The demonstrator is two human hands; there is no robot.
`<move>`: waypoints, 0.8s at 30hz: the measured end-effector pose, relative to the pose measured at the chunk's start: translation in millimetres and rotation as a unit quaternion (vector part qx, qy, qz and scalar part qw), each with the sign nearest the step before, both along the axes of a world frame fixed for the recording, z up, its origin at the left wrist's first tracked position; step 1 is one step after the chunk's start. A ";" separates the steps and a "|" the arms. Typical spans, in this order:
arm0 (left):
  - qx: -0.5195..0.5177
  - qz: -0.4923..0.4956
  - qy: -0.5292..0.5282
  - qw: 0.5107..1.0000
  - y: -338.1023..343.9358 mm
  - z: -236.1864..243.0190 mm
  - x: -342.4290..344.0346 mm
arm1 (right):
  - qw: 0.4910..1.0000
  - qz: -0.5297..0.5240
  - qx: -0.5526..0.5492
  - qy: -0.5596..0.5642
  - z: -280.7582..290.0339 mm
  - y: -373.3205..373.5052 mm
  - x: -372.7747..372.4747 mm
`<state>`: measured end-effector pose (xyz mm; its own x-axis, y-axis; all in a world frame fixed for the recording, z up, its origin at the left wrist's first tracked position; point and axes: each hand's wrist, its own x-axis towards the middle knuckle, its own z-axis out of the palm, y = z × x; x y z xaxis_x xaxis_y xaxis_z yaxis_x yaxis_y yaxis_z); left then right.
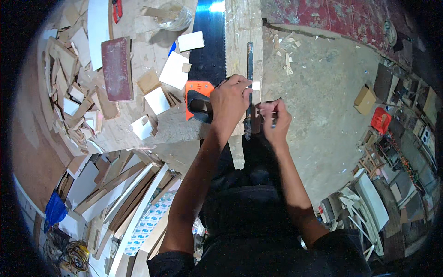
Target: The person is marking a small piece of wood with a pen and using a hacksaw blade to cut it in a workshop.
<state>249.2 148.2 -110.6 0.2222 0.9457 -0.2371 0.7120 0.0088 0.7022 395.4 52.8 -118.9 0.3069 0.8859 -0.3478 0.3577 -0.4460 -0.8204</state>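
Note:
My left hand (229, 102) is over the right edge of the wooden bench, fingers closed on a small white block (256, 86) at their tips. Under that hand runs a long, narrow dark metal tool (250, 60), perhaps a file, with a dark lower end (248, 127). My right hand (278, 121) hangs just right of the bench edge, fingers curled and smeared by motion; whether it holds anything is unclear. Beside my left wrist lies a handsaw (199, 100) with an orange and black handle, its wide dark blade (207, 51) stretching away from me.
White and brown offcuts (174, 70), a dark red board (116, 69) and a clear jar (173, 17) lie or stand on the bench (175, 124). Stacked panels (138, 203) lean below it at left. Wood scraps litter the concrete floor (323, 92); a red container (381, 120) is at right.

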 end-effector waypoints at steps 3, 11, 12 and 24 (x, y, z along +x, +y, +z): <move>0.008 0.002 0.026 1.000 -0.9 3.3 -1.2 | 0.979 -0.106 0.034 0.169 6.2 19.4 15.8; -0.008 0.022 0.018 1.000 -4.3 7.2 -0.1 | 0.920 -0.085 -0.009 0.382 -5.3 63.1 17.1; -0.018 0.026 0.039 0.999 -4.1 9.1 -2.0 | 0.923 -0.074 -0.007 0.378 -7.1 63.8 12.7; -0.046 0.021 0.075 0.996 2.7 14.7 4.3 | 0.949 -0.032 0.013 0.314 -22.6 57.0 16.3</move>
